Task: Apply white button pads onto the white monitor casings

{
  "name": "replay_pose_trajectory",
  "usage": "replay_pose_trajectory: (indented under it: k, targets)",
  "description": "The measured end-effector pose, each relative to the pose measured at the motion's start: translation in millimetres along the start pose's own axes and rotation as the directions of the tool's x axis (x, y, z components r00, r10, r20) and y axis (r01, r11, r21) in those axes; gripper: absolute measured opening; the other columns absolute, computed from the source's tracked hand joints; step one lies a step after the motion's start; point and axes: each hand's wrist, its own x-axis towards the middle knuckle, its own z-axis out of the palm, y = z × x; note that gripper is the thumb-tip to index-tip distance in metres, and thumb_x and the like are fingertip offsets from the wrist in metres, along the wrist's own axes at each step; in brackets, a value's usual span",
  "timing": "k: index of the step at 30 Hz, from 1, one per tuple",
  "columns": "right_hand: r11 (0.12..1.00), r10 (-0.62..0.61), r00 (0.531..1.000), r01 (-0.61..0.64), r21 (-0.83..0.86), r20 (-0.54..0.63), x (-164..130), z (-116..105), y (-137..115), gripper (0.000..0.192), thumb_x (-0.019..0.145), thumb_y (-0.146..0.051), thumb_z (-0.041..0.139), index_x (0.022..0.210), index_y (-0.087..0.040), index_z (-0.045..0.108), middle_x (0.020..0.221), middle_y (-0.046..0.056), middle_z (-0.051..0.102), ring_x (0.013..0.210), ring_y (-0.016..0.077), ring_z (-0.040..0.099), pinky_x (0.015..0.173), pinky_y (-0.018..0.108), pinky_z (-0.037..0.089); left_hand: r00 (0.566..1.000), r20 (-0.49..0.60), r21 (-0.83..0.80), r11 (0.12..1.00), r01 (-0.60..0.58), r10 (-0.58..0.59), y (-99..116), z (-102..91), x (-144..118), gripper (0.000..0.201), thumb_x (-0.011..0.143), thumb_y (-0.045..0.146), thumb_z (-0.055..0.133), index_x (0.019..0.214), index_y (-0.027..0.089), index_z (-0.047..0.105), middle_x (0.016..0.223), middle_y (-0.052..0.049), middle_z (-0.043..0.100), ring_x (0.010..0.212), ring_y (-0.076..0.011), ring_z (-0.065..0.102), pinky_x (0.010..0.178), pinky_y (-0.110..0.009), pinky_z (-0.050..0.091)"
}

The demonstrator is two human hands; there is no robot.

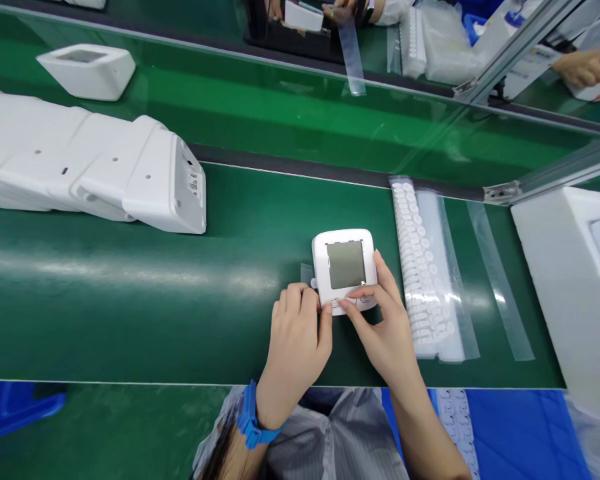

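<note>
Near the front edge of a green conveyor belt (130, 300), the left hand (295, 340), with a blue strap at its wrist, curls its fingers against the lower left corner of a small white square plastic device with a grey screen (344, 268). The right hand (383, 327) pinches the device's bottom edge, fingertips on its buttons. Just right lies a clear plastic strip of small white round parts (423, 267). Toward the belt's far left sits a row of white plastic housings (90, 167); another person's hand (583, 67) shows beyond the far right
</note>
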Motion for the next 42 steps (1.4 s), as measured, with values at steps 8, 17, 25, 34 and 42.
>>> replay_pose_trajectory:
  k: [8, 17, 25, 34, 42]
  targets:
    - [0.997, -0.021, 1.000, 0.023, 0.077, -0.023, -0.3, 1.2, 8.2, 0.014, 0.088, -0.030, 0.067, 0.099, -0.024, 0.060, 0.161, 0.009, 0.033, 0.149, 0.0290, 0.033, 0.114, 0.051, 0.040, 1.000, 0.003, -0.058, 0.998, 0.017, -0.017, 0.7, -0.4, 0.0, 0.014, 0.100, 0.024, 0.041, 0.088, 0.020, 0.048, 0.096, -0.006, 0.052, 0.089, -0.0237, 0.053, 0.077, -0.040, 0.045]
    - [0.955, 0.025, 0.999, -0.018, 0.297, -0.021, -4.0, 0.4, 18.9, 0.026, 0.100, -0.035, 0.050, 0.125, -0.027, 0.054, 0.157, 0.009, 0.042, 0.144, 0.0224, 0.043, 0.115, 0.046, 0.041, 0.990, 0.071, -0.649, 0.748, 0.136, -0.119, -27.5, -37.2, -20.6, 0.019, 0.099, 0.026, 0.045, 0.113, 0.027, 0.058, 0.114, -0.006, 0.055, 0.094, -0.0162, 0.062, 0.080, -0.030, 0.055]
    - [0.990, -0.079, 0.992, 0.089, 0.105, -0.097, -22.3, -2.7, -3.3, 0.021, 0.097, -0.025, 0.055, 0.118, -0.027, 0.060, 0.147, 0.010, 0.051, 0.136, 0.0259, 0.051, 0.109, 0.049, 0.047, 0.976, 0.171, -0.861, 0.460, 0.215, -0.136, -16.2, -21.6, -33.4, 0.025, 0.094, 0.025, 0.058, 0.118, 0.024, 0.062, 0.099, -0.006, 0.068, 0.092, -0.0178, 0.070, 0.079, -0.029, 0.061]
    - [0.949, -0.314, 0.945, 0.313, -0.024, -0.087, -39.0, -5.9, -11.7, 0.017, 0.090, -0.010, 0.063, 0.097, -0.025, 0.070, 0.123, 0.009, 0.060, 0.116, 0.0231, 0.062, 0.093, 0.038, 0.058, 0.971, 0.239, -0.922, 0.315, 0.226, 0.004, -5.9, -8.4, -41.5, 0.050, 0.093, 0.019, 0.060, 0.140, 0.027, 0.049, 0.128, -0.009, 0.067, 0.116, -0.0201, 0.067, 0.101, -0.035, 0.056]
    - [0.922, -0.386, 0.907, 0.374, -0.102, -0.165, -59.5, -10.6, 1.9, 0.029, 0.085, -0.002, 0.064, 0.101, -0.025, 0.071, 0.121, 0.008, 0.063, 0.112, 0.0234, 0.063, 0.090, 0.041, 0.060, 0.974, 0.225, -0.930, 0.289, 0.227, -0.040, 4.8, 13.5, -51.0, 0.043, 0.098, 0.021, 0.055, 0.139, 0.035, 0.052, 0.128, -0.002, 0.071, 0.120, -0.0173, 0.066, 0.100, -0.028, 0.056]
